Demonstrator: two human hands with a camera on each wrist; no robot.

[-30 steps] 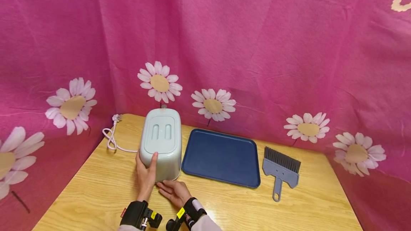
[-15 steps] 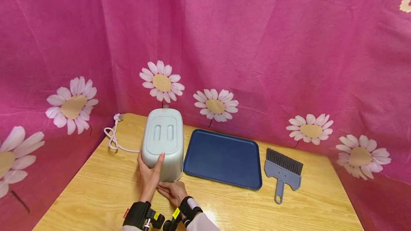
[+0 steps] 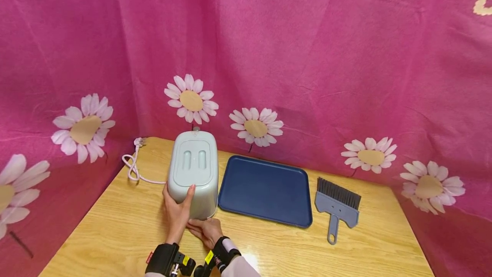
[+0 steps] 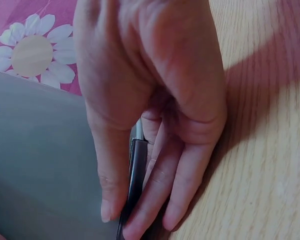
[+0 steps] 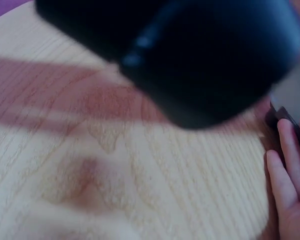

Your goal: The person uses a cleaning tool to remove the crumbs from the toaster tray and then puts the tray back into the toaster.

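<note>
In the head view a pale mint toaster [image 3: 197,200] with a lid, two oval recesses on its top, stands at the left of the table. My left hand [image 3: 177,215] holds its near left corner, thumb up on the near end. Low at that same end my right hand [image 3: 206,229] grips the bottom edge. The left wrist view has my right hand [image 4: 155,75] close up, its thumb against the grey side and its fingers behind a black strip [image 4: 136,167] along the base. Fingers [image 5: 287,175] by the dark base appear at the right wrist view's right edge.
A white power cord [image 3: 133,168] lies looped left of the toaster. Just right of it is a dark blue tray [image 3: 265,189], then a grey hand brush [image 3: 336,208]. A pink flowered cloth [image 3: 307,54] hangs behind the wooden table [image 3: 115,225].
My left thumb has shifted slightly right across the toaster's near end. My right hand has drawn in a little at the bottom edge. The toaster, tray and brush stay put.
</note>
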